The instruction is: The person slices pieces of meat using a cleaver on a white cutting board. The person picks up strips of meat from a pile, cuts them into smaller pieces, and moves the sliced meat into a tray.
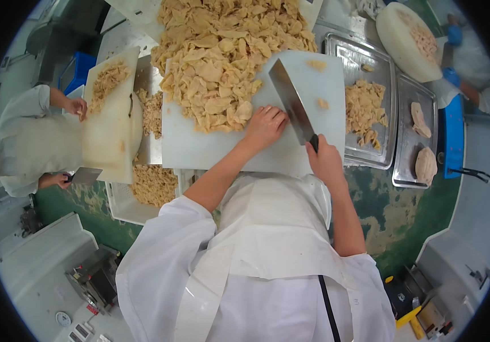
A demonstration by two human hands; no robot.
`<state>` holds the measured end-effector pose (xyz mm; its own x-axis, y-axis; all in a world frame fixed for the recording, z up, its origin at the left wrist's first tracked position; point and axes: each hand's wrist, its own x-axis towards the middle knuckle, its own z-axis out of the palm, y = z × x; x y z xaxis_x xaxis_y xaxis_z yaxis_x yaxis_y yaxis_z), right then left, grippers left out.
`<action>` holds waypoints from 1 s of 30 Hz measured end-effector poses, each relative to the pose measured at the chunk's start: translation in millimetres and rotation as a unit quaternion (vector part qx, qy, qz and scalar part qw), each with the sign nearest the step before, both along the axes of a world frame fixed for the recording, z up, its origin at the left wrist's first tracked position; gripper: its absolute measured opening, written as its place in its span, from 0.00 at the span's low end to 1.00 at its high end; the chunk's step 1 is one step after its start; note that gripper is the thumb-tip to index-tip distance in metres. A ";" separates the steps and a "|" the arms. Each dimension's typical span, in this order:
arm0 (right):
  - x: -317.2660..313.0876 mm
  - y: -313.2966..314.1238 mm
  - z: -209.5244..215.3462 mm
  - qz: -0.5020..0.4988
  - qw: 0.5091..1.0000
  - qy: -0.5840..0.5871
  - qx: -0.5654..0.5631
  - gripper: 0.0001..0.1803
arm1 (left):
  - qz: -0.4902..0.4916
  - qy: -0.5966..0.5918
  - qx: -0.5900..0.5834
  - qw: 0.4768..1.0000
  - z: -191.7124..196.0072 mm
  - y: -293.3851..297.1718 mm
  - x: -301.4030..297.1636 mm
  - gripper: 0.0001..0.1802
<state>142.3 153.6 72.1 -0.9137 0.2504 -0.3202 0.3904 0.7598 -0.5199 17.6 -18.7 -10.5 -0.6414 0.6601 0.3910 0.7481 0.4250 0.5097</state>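
My right hand (326, 160) grips the black handle of a cleaver (290, 96), whose broad blade slants up and left over the white cutting board (210, 153). Just left of the blade, my left hand (266, 124) lies on the board with its fingers curled and close together; whatever is beneath them is hidden. A large heap of pale yellow raw meat pieces, looking like chicken (222, 68), covers the board's left and far side. Two small scraps (316, 65) lie on the board right of the blade.
On the right, a metal tray (389, 128) holds more cut pieces, and another tray (402, 165) carries two larger pieces. At left a co-worker's hand (61, 181) holds a cleaver beside another board (105, 128). A white crate (121, 206) of pieces stands below. Another person's blue gloves show far right.
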 end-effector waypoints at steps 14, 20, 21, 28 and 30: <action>85.0 27.6 8.1 -0.152 0.986 -0.012 0.060 0.16 | 0.027 0.010 -0.080 0.996 20.3 17.3 -61.7 0.08; 94.5 47.9 10.1 -0.178 0.983 -0.014 0.042 0.16 | -0.025 -0.011 0.008 1.000 -9.7 60.7 -20.8 0.16; 94.7 44.5 11.5 -0.166 0.985 -0.029 0.023 0.16 | -0.022 -0.033 0.032 0.999 -8.7 57.4 -21.1 0.17; 87.6 21.8 31.6 -0.119 0.992 0.007 0.048 0.14 | 0.017 0.041 -0.007 0.999 2.5 27.7 -22.0 0.15; 80.4 18.8 32.9 -0.092 0.995 -0.010 0.039 0.14 | 0.015 0.028 -0.027 0.999 1.5 23.3 -20.6 0.14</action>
<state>222.7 172.5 104.9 -0.8443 0.4368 -0.3105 0.5354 0.7122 -0.4540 -3.0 4.7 -9.0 -0.6394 0.6614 0.3922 0.7614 0.4735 0.4428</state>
